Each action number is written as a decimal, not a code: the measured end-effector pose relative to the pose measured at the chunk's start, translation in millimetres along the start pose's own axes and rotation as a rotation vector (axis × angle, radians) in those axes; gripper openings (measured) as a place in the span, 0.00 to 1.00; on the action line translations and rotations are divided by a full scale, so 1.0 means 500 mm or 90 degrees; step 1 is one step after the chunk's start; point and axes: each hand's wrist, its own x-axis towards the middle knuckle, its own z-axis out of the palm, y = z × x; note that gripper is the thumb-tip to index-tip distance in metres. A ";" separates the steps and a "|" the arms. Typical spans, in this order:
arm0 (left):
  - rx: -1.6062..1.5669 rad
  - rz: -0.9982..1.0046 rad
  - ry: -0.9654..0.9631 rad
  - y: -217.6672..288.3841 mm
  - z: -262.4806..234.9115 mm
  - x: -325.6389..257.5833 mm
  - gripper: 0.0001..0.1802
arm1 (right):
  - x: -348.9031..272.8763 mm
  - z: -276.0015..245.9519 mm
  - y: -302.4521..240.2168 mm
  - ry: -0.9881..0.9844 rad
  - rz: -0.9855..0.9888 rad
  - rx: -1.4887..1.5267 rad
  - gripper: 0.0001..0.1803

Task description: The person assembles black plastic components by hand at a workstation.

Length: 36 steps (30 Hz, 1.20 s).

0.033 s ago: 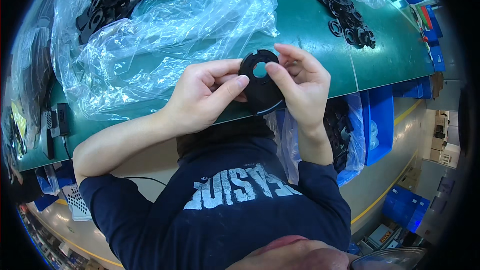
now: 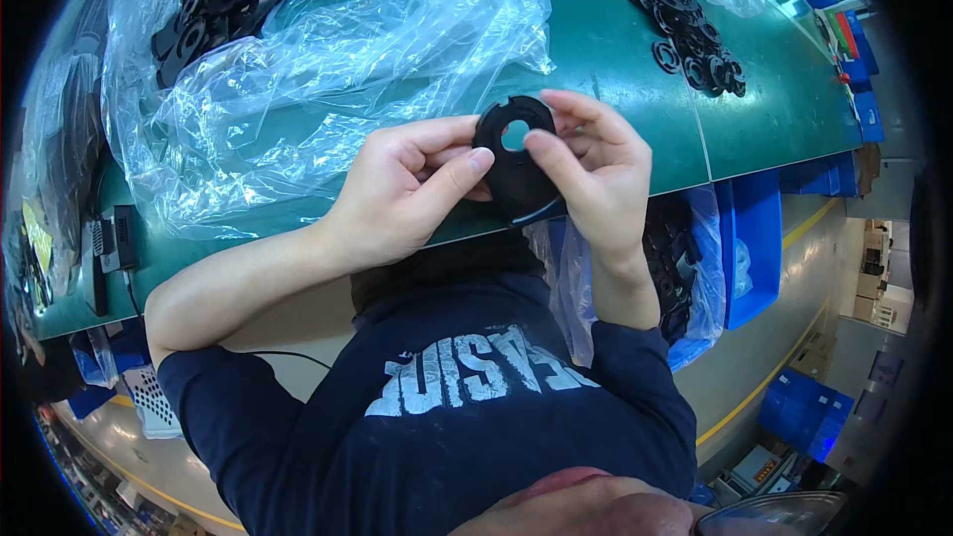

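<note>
A black plastic plate (image 2: 517, 175) with a round hole near its far end is held up over the table's near edge. My left hand (image 2: 415, 179) pinches its left side, thumb on the upper face and fingers behind. On the right side, my right hand (image 2: 594, 161) grips the plate with the thumb beside the hole and the index finger at the far rim. The parts of both hands' fingers behind the plate are hidden. Similar black plates (image 2: 204, 15) lie heaped on a clear plastic bag (image 2: 328, 104) at the far left.
Several black rings (image 2: 695, 40) lie on the green table (image 2: 606, 50) at the far right. Below the table's right edge, a bag-lined bin holds black parts (image 2: 670, 273) beside a blue bin (image 2: 747, 248). A small dark device (image 2: 117, 238) with a cable sits at the left.
The black plate has tilted very slightly, and my right hand has shifted a little to the left with it. My left hand looks unmoved.
</note>
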 end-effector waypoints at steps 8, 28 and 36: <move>-0.027 -0.011 0.021 0.002 0.002 -0.001 0.17 | -0.026 -0.002 -0.018 -0.095 0.086 0.141 0.21; 0.146 -0.075 -0.237 0.018 0.017 -0.010 0.14 | -0.213 -0.205 0.083 -0.027 0.322 0.109 0.15; 0.114 -0.152 -0.212 0.016 0.013 -0.006 0.20 | -0.437 -0.559 0.412 0.509 0.540 -0.266 0.19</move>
